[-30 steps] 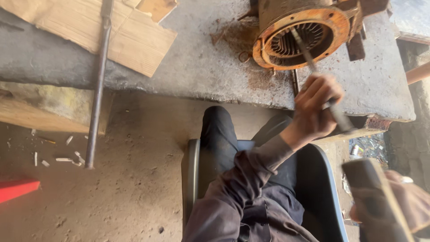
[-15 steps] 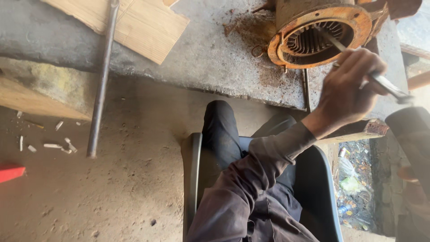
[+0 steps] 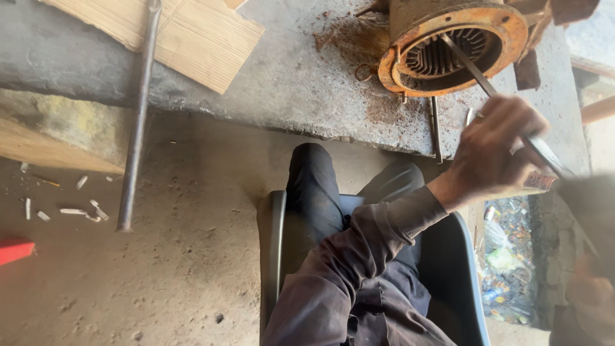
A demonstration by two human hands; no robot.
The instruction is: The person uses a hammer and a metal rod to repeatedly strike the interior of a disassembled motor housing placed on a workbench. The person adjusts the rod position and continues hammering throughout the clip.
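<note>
Left hand (image 3: pixel 496 150) closed on long metal rod (image 3: pixel 477 74), tip inside rusty motor housing (image 3: pixel 451 54) on tabletop (image 3: pixel 288 77), mid-prying; right hand (image 3: pixel 592 298) blurred, grip unclear.

Daylight's pretty soft and even here, brightest at the right edge where it washes out a bit. Under the concrete slab (image 3: pixel 288 83) it's shaded. The right hand (image 3: pixel 592 298) in the corner is a blurry smear.

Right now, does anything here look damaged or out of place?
Yes. The round motor housing on the concrete slab is heavily rusted, with rust flakes strewn beside it. The left hand holds a metal rod poked into its opening.
</note>
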